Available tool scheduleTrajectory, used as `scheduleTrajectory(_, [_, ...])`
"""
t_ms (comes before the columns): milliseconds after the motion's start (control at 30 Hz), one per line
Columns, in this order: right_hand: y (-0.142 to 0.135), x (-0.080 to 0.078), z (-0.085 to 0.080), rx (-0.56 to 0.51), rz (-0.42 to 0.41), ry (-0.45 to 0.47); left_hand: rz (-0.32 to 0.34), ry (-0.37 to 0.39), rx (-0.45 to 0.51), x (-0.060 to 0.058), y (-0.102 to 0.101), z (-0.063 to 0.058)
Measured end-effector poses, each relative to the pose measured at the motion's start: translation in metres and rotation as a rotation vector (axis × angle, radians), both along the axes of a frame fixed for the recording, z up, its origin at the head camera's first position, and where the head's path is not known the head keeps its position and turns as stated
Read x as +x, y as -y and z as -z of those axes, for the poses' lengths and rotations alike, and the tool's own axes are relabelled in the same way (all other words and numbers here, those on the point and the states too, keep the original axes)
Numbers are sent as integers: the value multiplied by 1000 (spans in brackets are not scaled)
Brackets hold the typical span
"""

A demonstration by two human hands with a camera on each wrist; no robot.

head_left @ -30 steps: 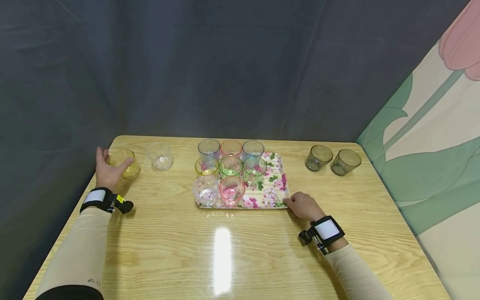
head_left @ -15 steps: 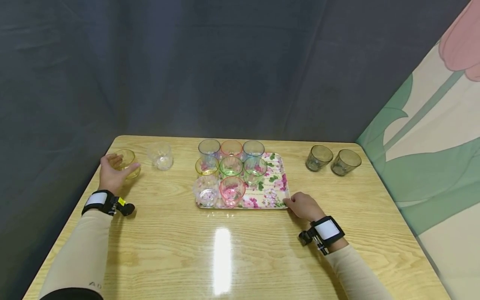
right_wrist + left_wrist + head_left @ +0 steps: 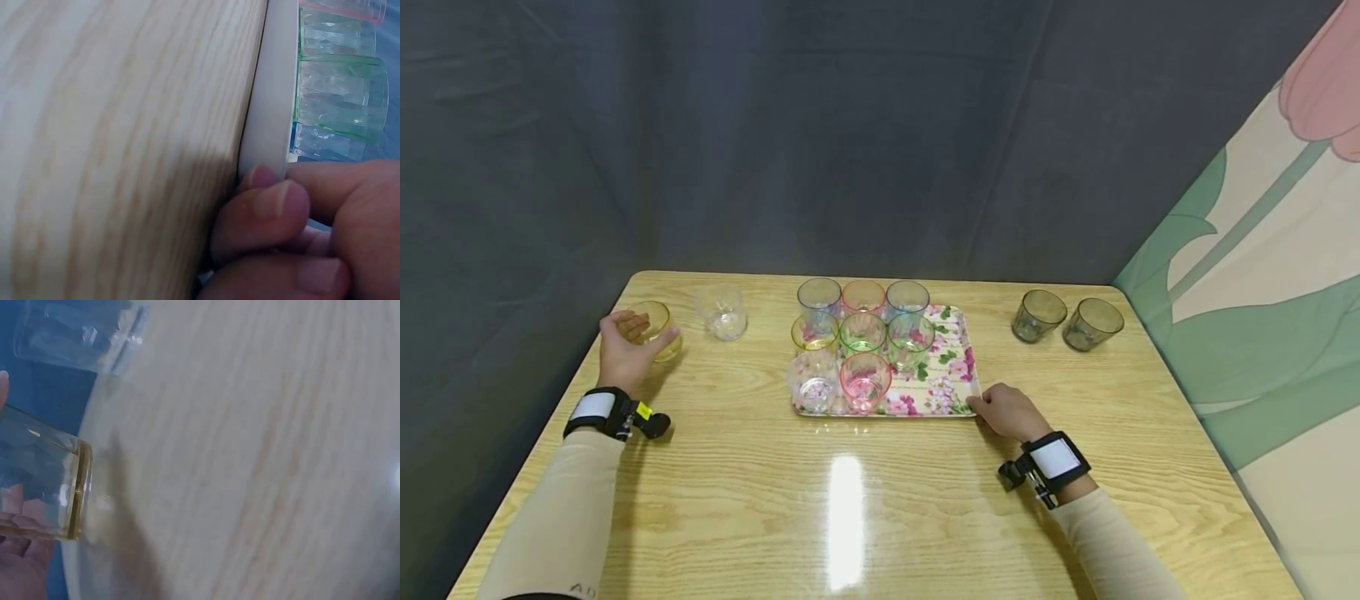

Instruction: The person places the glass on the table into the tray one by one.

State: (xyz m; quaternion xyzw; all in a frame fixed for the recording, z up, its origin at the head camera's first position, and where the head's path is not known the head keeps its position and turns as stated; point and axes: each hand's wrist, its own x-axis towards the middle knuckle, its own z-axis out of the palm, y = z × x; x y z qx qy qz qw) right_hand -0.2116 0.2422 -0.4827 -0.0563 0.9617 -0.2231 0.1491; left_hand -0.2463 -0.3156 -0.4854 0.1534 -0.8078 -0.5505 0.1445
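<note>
At the table's left end, my left hand (image 3: 623, 357) grips a yellow-tinted drinking glass (image 3: 659, 317), thumb on the near side and fingers on the other. The left wrist view shows this glass's thick base (image 3: 78, 490) close over the wood, with its shadow beside it. A clear glass (image 3: 724, 315) stands just to its right. My right hand (image 3: 1009, 412) pinches the near right corner of a flowered tray (image 3: 951, 368); its thumb is on top, its curled fingers below the rim. On the tray's left and middle stand several glasses with coloured rims, among them a red-rimmed one (image 3: 865, 385).
Two smoky dark glasses, one (image 3: 1037, 318) nearer the tray and the other (image 3: 1092, 325) to its right, stand at the back right. Dark cloth (image 3: 880, 142) hangs behind the wooden table (image 3: 737, 500), and a flower-patterned curtain (image 3: 1262, 333) borders its right side.
My left hand has moved slightly right and closed round the yellow glass, fingers now overlapping it. The right hand and tray have stayed in place.
</note>
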Motion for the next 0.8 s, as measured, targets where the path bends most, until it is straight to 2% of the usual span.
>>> scheduleTrajectory(233, [-1,0,1,-12,1,11,-72,-23,-57,11,-5,-9])
scheduleTrajectory(433, [-1,0,1,-18,7,9,-93,-74,-17,20,-10,-17])
scheduleTrajectory(600, [0,0,2,-22,11,22,-85,-117,3,29,-23,-26])
scheduleTrajectory(800, [-1,0,3,-27,21,22,-16,-237,24,45,-43,-41])
